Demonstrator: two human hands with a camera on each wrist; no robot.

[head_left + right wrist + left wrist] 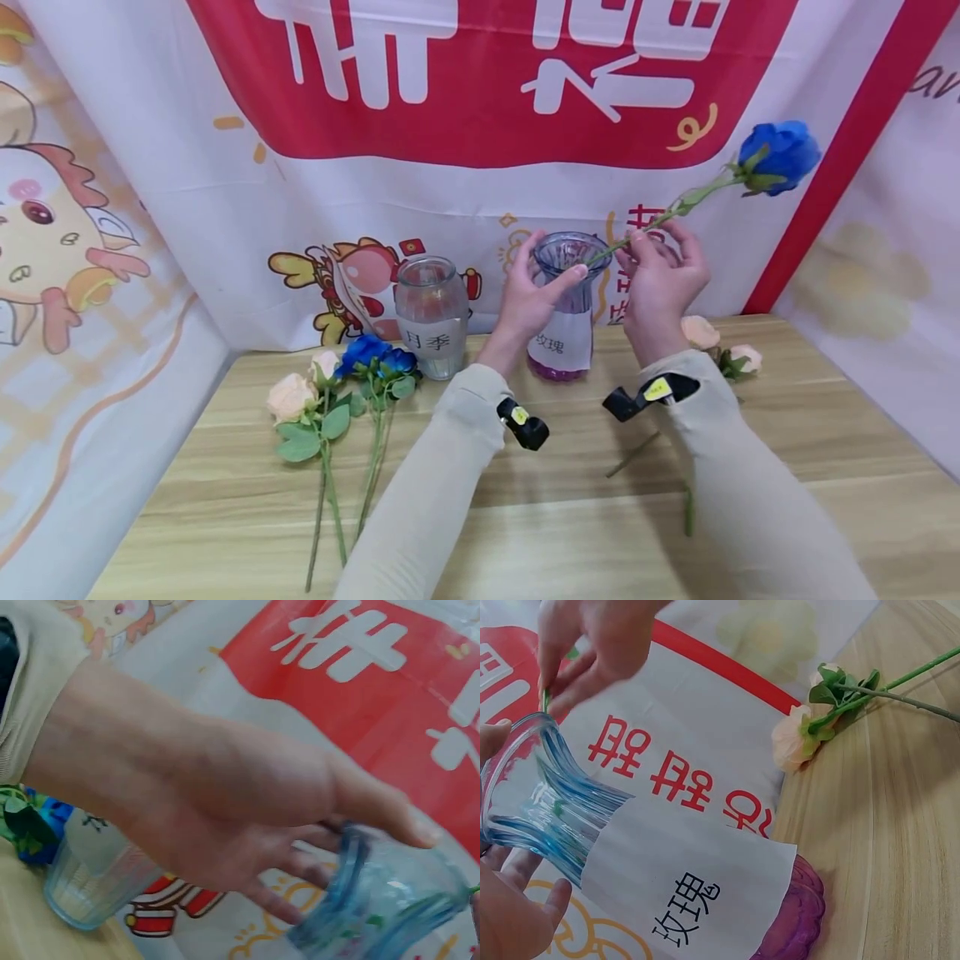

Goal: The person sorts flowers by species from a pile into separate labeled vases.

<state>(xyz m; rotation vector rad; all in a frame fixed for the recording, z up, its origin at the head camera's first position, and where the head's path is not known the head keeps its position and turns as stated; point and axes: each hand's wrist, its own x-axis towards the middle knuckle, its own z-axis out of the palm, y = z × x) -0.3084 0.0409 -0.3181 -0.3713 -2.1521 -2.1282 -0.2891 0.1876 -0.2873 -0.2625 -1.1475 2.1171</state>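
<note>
The left hand (528, 300) is partly open around the neck of the ribbed blue and purple glass vase (576, 302), with its thumb at the rim and its fingers behind. The right hand (663, 279) has its thumb and fingers pinched on the thin green stem of a blue artificial rose (776, 158). The flower sits up past the right hand, and the stem slants down between the hands into the mouth of the vase. To do this bit well, I think the left hand should hold the glass snugly, so it doesn't tip when the stem pushes on the rim. The right hand could lift the flower end so the stem stands straighter, then let it slide down gently. Pushing sideways might bend the stem or rock the vase. Keeping the left thumb out of the stem's way would help too. The clear glass vase (431, 292) is left of the left hand, so those wrists should take care not to bump it.
</note>
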